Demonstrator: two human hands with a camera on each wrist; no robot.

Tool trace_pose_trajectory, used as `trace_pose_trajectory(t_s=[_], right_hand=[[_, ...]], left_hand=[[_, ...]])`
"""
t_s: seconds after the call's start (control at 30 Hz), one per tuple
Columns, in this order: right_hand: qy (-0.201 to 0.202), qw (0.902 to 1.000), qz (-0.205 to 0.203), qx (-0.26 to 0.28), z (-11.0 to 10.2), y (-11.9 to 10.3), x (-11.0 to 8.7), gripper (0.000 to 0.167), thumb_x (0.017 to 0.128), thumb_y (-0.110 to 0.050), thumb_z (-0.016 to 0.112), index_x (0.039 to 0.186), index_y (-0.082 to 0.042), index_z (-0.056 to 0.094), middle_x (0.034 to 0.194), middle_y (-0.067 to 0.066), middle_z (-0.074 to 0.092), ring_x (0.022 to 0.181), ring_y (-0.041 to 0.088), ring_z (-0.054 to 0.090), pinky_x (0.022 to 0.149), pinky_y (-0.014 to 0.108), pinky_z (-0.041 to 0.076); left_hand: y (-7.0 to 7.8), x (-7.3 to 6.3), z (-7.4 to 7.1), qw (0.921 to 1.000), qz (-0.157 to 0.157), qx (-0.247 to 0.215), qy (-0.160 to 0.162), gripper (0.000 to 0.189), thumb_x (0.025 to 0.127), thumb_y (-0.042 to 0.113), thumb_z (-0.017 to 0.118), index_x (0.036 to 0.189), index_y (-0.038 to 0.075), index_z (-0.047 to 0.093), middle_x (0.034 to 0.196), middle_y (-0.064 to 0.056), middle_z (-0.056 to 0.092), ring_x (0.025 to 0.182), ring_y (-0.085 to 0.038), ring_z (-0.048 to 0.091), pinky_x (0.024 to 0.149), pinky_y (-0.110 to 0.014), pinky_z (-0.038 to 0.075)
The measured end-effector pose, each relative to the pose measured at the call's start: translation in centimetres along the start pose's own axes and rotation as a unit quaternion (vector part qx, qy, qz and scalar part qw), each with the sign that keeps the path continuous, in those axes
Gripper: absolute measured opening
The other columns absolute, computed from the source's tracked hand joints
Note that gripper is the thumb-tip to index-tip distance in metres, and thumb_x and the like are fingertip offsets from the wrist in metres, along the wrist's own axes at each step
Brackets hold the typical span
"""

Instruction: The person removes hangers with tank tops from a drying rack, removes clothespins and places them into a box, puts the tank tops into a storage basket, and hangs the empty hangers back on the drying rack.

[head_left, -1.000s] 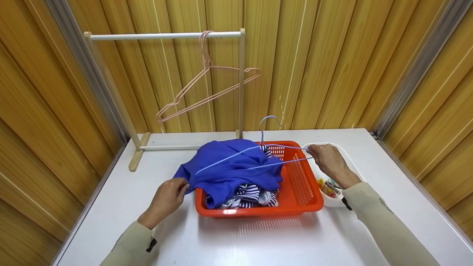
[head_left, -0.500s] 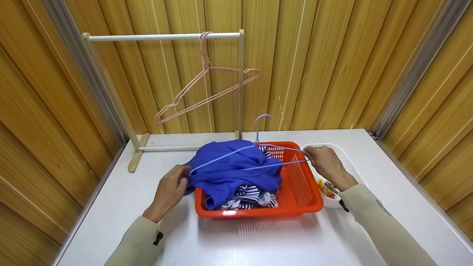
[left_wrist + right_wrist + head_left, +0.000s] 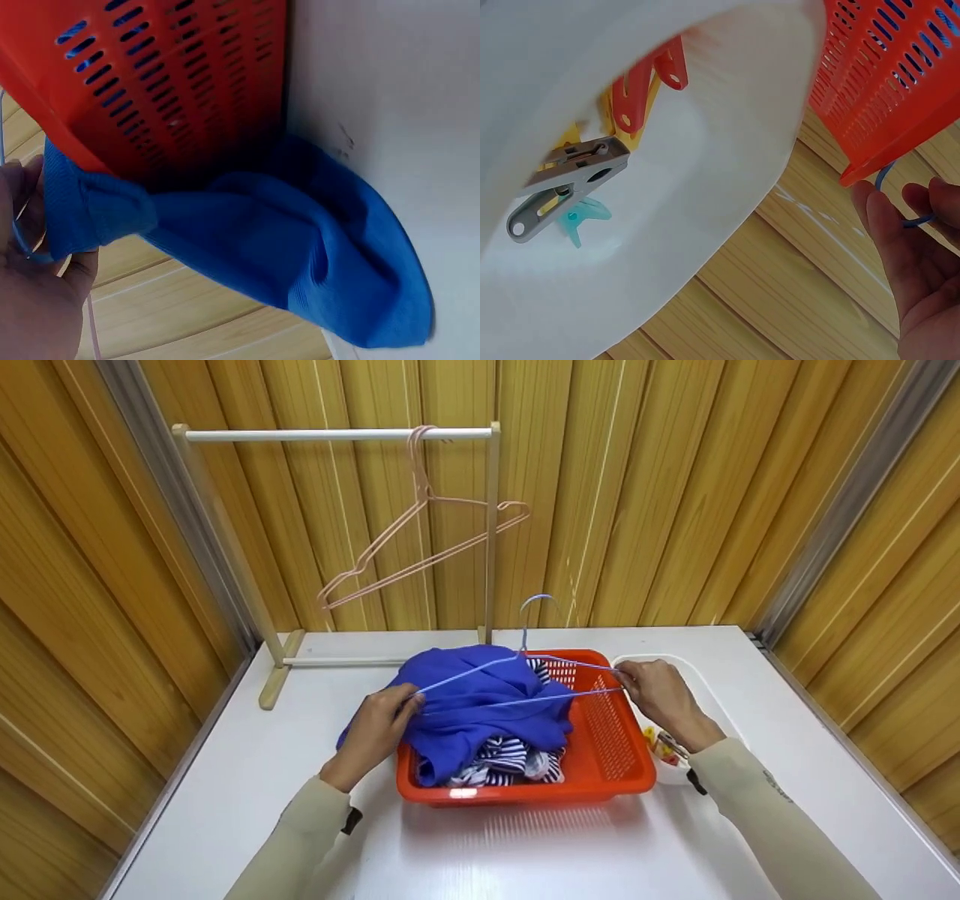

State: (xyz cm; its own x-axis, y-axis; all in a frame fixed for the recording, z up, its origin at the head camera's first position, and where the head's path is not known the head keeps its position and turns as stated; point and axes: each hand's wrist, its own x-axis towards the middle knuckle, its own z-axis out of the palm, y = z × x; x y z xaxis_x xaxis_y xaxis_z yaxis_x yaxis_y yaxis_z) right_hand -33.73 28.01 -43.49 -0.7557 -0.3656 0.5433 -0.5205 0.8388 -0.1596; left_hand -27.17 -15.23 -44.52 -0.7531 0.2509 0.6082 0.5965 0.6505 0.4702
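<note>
My right hand (image 3: 664, 697) pinches the right end of a light blue wire hanger (image 3: 466, 674), with its hook upward. At the hanger's other end, my left hand (image 3: 373, 727) grips it between thumb and fingers. The left wrist view shows the hanger's curved tip among the fingers, against blue cloth. Under the hanger a blue garment (image 3: 480, 660) lies bunched over the left side of a red basket (image 3: 525, 793). Part of that garment (image 3: 300, 255) hangs outside the basket to the table. Black-and-white striped cloth (image 3: 506, 754) lies in the basket.
Right of the basket stands a white tub (image 3: 716, 697) holding several clothespins, including a grey one (image 3: 570, 176) and a red one (image 3: 634, 94). A drying rack (image 3: 337, 434) at the back left carries pink hangers (image 3: 390, 529). Wood-look walls (image 3: 675, 495) enclose the table.
My left hand has moved right and up from the garment's left edge, taking hold of the hanger's left end. The hanger and right hand have shifted slightly left.
</note>
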Motion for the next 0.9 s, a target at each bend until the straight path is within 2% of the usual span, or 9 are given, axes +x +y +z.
trace_pose_trajectory(t_s=[0.1,0.2,0.37,0.53,0.7,0.9], right_hand=[[-0.001,0.9999,0.013,-0.002,0.1,-0.1,-0.1,0.008,0.092,-0.008,0.065,0.088,-0.004,0.071,0.071,0.006,0.069,0.060,0.016,0.058,0.059,0.039,0.050],[-0.007,0.9995,0.030,0.001,0.1,-0.4,-0.2,0.009,0.091,-0.008,0.065,0.092,-0.003,0.071,0.077,0.010,0.071,0.063,0.019,0.062,0.060,0.041,0.053],[-0.033,0.9985,0.042,0.015,0.3,-1.0,-0.4,0.010,0.088,-0.008,0.066,0.093,0.000,0.070,0.084,0.013,0.071,0.068,0.022,0.067,0.062,0.040,0.056],[-0.061,0.9974,0.037,0.002,0.4,-1.7,-0.8,0.020,0.084,-0.011,0.071,0.097,0.005,0.071,0.088,0.017,0.068,0.070,0.027,0.065,0.065,0.043,0.056],[-0.063,0.9972,0.039,-0.013,0.5,-2.0,-0.9,0.019,0.082,-0.010,0.072,0.094,0.005,0.071,0.091,0.018,0.069,0.077,0.033,0.068,0.071,0.048,0.057],[-0.064,0.9968,0.047,-0.008,0.5,-2.1,-1.0,0.015,0.082,-0.008,0.071,0.090,0.005,0.071,0.089,0.018,0.070,0.076,0.031,0.068,0.069,0.047,0.057]], left_hand=[[0.2,0.3,-0.2,0.9993,0.006,-0.030,0.020,0.022,0.100,0.016,0.057,0.079,0.011,0.056,0.068,0.003,0.055,0.064,-0.006,0.049,0.061,-0.023,0.043],[0.4,0.4,-0.8,0.9988,0.013,-0.032,0.035,0.022,0.101,0.016,0.055,0.079,0.012,0.056,0.068,0.003,0.054,0.065,-0.005,0.049,0.061,-0.023,0.042],[-0.1,0.2,-2.4,0.9981,0.005,-0.003,0.062,0.018,0.101,0.015,0.055,0.085,0.008,0.062,0.069,0.003,0.052,0.064,-0.007,0.049,0.060,-0.024,0.041],[-0.7,-0.3,-4.4,0.9950,-0.016,0.021,0.096,0.012,0.098,0.011,0.058,0.092,0.005,0.067,0.070,0.002,0.056,0.066,-0.008,0.051,0.061,-0.024,0.044],[-1.3,-0.5,-6.3,0.9915,-0.029,0.031,0.123,0.011,0.097,0.009,0.060,0.092,0.004,0.069,0.072,-0.002,0.063,0.064,-0.007,0.055,0.059,-0.019,0.044],[-1.6,-0.9,-8.5,0.9859,-0.052,0.061,0.147,0.012,0.097,0.011,0.060,0.096,0.003,0.069,0.075,-0.005,0.066,0.065,-0.010,0.057,0.060,-0.015,0.042]])
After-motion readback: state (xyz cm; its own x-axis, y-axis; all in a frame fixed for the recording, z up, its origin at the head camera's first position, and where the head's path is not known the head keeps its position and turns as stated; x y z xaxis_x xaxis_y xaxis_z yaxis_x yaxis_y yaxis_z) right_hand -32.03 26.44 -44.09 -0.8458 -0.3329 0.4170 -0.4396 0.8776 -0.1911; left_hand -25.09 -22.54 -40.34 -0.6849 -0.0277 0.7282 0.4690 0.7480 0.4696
